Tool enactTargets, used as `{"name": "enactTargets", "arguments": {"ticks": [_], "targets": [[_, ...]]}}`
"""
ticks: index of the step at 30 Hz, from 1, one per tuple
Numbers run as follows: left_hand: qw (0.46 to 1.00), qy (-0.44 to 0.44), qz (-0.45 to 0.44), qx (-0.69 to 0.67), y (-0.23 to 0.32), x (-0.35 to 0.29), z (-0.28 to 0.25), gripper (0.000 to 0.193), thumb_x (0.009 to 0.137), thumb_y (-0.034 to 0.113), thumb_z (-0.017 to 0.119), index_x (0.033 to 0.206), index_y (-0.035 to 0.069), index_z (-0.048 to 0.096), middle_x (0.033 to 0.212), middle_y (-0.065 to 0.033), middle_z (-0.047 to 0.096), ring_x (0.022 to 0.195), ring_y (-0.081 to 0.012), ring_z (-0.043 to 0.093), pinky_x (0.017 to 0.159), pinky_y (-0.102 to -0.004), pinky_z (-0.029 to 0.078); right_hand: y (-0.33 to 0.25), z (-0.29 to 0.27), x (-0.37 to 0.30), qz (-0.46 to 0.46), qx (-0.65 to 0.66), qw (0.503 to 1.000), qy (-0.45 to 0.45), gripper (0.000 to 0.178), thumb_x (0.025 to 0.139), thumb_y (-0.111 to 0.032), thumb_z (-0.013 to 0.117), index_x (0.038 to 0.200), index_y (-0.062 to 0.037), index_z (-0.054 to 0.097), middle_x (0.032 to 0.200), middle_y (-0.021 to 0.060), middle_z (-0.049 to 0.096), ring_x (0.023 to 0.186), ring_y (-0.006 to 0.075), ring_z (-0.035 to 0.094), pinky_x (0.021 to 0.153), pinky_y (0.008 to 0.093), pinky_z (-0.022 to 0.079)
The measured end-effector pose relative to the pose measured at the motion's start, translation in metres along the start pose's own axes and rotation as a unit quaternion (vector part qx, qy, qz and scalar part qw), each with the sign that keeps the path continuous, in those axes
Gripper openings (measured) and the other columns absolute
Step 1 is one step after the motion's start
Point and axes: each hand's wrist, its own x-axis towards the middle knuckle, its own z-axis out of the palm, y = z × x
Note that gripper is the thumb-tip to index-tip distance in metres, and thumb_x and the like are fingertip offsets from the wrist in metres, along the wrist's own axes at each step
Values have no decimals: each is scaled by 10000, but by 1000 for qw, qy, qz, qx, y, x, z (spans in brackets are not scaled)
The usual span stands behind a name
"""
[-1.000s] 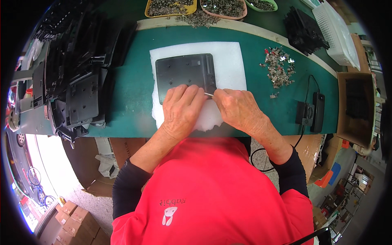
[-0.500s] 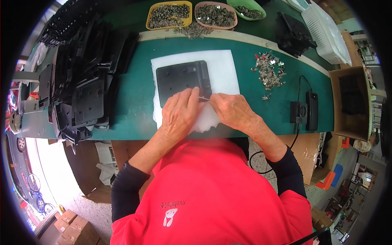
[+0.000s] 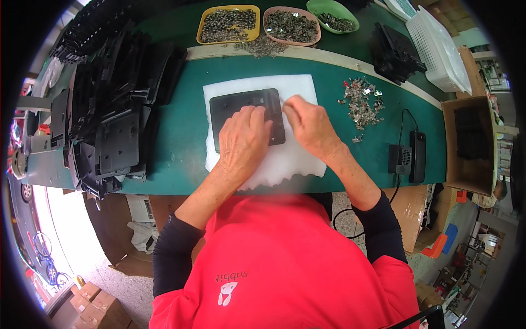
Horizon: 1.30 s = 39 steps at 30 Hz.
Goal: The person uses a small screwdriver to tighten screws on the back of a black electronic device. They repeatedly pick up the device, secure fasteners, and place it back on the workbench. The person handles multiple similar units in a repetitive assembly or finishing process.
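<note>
Black plastic is lying at the middle of this bench: a flat black panel point(image 3: 247, 118) is resting on a white foam sheet point(image 3: 263, 164), which in turn is spread over the green table top point(image 3: 186, 131). The left hand point(image 3: 243, 141) is pressing down on the panel's lower right part, palm flat and fingers spread loosely over it, gripping nothing. The right hand point(image 3: 308, 124) is sitting just beside the panel's right edge, its fingertips pinched together at the upper right corner; whether something small is being held between them is too fine to tell. Both forearms are coming up from the lower edge, out of dark sleeves under a red shirt point(image 3: 285, 263). To the left, a large heap of similar black parts point(image 3: 109, 109) is crowding the table's end. Well apart to the right of the foam, a scatter of small metal pieces point(image 3: 361, 101) is lying loose on the green surface. Further right, a small black box with a cable point(image 3: 408, 156) is sitting near the table's front edge, and a brown cardboard box point(image 3: 471, 145) is standing beyond the table's end. Along the far side, a yellow tray point(image 3: 229, 24), a pink tray point(image 3: 290, 26) and a green dish point(image 3: 332, 15) are holding more small hardware, with a white plastic basket point(image 3: 441, 52) to their right.
</note>
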Motion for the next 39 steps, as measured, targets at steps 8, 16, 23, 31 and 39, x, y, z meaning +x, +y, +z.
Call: {"name": "enactTargets", "arguments": {"ticks": [8,16,23,31,39], "targets": [[994,11,109,11,-8,-8,4,417,711,57,650,1128,56,661,983,-33,598,829,-210,542,678,-334,428,-5,5,3,27,390,918,65,171,1016,-140,528,1063,-38,658,984,38,709,829,99,616,728,266,491],[996,2,85,9,-9,-10,6,445,698,11,662,1142,31,651,1025,-43,631,874,-217,588,728,-341,466,15,-18,-26,-20,24,999,32,243,840,-4,688,1075,-63,663,997,113,657,889,258,654,775,334,531],[997,29,71,0,-11,-12,11,436,697,16,657,1132,38,659,1024,-39,646,878,-218,610,738,-336,479,-7,0,-19,-155,21,984,89,353,807,56,669,1145,-39,624,1070,139,622,905,315,652,691,355,552],[995,26,89,-30,-12,-10,5,373,721,75,634,1084,-6,623,949,-52,587,832,-196,554,687,-321,415,-10,18,-21,-140,-33,984,101,324,820,36,662,1135,-20,613,1049,134,631,893,328,651,678,361,551],[994,20,105,-10,-13,-12,6,381,715,75,628,1082,-26,621,956,-65,589,833,-197,550,685,-320,415,-18,15,10,-26,14,998,57,107,872,-48,656,962,-5,615,1002,144,665,819,332,660,681,380,540]]}}
